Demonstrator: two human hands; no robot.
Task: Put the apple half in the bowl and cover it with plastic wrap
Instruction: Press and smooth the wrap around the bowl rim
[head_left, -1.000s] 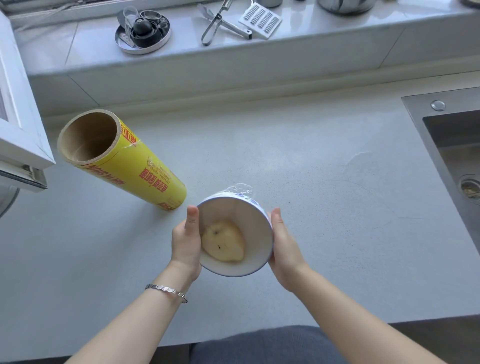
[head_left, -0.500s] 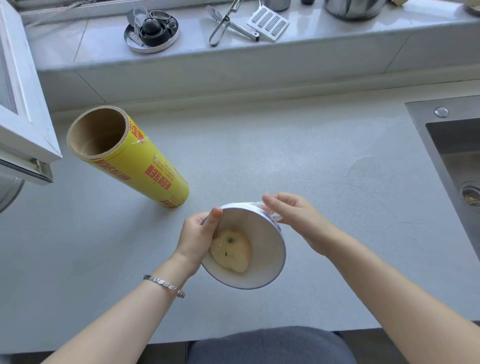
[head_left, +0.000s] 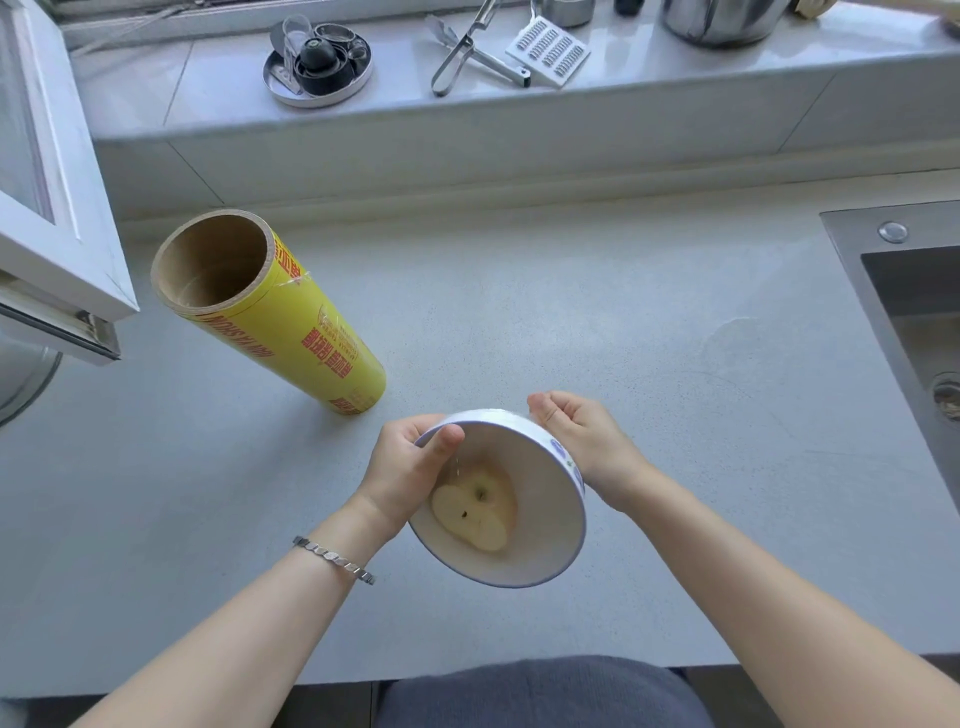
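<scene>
Grey speckled desk (head_left: 519, 322) fills the view, with a steel sink (head_left: 904, 332) cut off at the right edge and a white window frame (head_left: 57, 218) cut off at the left. Raised ledge (head_left: 467, 119) behind carries a round tin of dark small parts (head_left: 318, 61), hard to identify, metal tongs (head_left: 462, 52), a white grater (head_left: 548, 51) and a steel pot (head_left: 722, 18) cropped by the top edge.

White bowl (head_left: 540, 540) with blue rim is tilted toward the camera, held above the desk between both hands. Apple half (head_left: 472, 512) lies inside it, cut face up, core visible. Plastic wrap (head_left: 493, 415) over the bowl is nearly invisible; only faint glints at the far rim and beside the thumb show it, so its coverage cannot be confirmed.

Left hand (head_left: 405, 467) has its grip closed on the bowl's left rim, thumb on the inside edge, fingers hidden behind the wall. Right hand (head_left: 582, 441) is curled against the far right outside of the bowl, fingertips bent inward; whether it pinches wrap or just presses cannot be told. Silver bracelet (head_left: 332, 558) on left wrist.

Yellow wrap roll (head_left: 291, 322) lies on the desk, up and left of the bowl, apart from it, open cardboard core facing the camera.
</scene>
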